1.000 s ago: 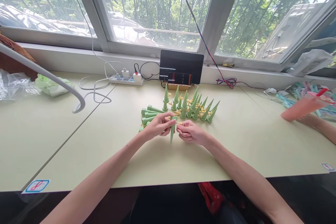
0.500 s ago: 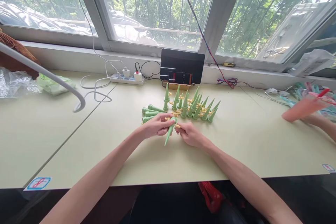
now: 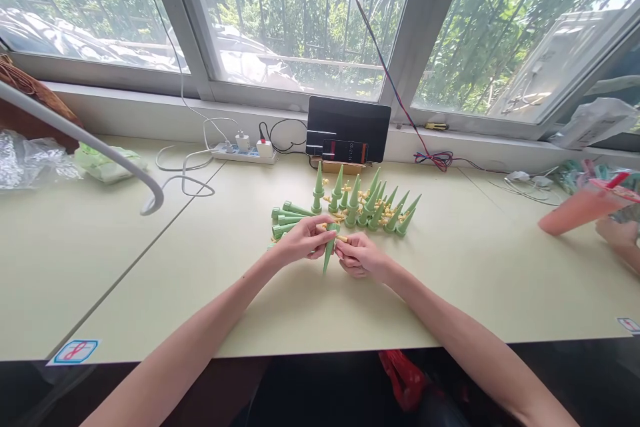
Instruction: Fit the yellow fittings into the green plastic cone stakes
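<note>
My left hand (image 3: 306, 239) is closed around a green plastic watering spike (image 3: 329, 255), its point hanging downward. Beside it, my right hand (image 3: 359, 255) pinches a small yellow valve piece (image 3: 342, 238) against the side of the spike's head. How far the piece sits in the spike is hidden by the fingers. Behind my hands, several green spikes (image 3: 353, 203) stand point-up, with small yellow pieces (image 3: 387, 212) among them. More green spikes (image 3: 290, 219) lie on their sides just beyond my left hand.
A tablet (image 3: 349, 130) with a phone (image 3: 345, 151) before it leans at the back. A power strip (image 3: 245, 155) and cables lie left of it. At right are a pink drink cup (image 3: 570, 210) and another person's hand (image 3: 619, 232). A grey curved tube (image 3: 100, 143) crosses the left.
The spike in my left hand has swung to hang more upright. My right hand has closed in on its side with the yellow piece. The other person's hand has shifted right.
</note>
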Demonstrator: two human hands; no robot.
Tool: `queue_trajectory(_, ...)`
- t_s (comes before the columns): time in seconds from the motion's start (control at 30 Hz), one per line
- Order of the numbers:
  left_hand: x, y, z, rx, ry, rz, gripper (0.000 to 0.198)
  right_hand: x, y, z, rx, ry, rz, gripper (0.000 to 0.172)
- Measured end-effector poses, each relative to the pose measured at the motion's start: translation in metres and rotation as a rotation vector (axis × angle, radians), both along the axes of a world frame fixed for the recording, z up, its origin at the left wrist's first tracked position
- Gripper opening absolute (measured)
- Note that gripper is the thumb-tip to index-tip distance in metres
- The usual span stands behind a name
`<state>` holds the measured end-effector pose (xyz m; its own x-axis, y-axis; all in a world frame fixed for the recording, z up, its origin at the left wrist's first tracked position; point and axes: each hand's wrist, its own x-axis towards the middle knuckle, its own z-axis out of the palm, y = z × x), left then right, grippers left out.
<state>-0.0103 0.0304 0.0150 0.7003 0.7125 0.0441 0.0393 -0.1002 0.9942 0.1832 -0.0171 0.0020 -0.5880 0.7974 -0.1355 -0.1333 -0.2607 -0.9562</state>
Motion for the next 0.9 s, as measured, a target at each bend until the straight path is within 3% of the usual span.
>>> queue_trajectory(0.17, 0.009, -0.003, -0.008, 0.155, -0.073, 0.116, 0.031, 0.004, 0.003, 0.005, -0.211, 0.238, 0.045, 0.026)
queue_trajectory(0.37, 0.013, -0.006, -0.011, 0.262, -0.074, 0.188, 0.027, 0.006, 0.005, 0.004, -0.241, 0.284, 0.04, 0.023)
queue_trajectory(0.67, 0.012, -0.005, -0.01, 0.22, -0.088, 0.149, 0.028, 0.006, 0.004, 0.002, -0.16, 0.201, 0.046, 0.032)
queue_trajectory(0.9, 0.009, -0.006, -0.004, 0.068, -0.056, 0.087, 0.034, 0.004, 0.003, 0.001, 0.107, -0.079, -0.009, 0.039)
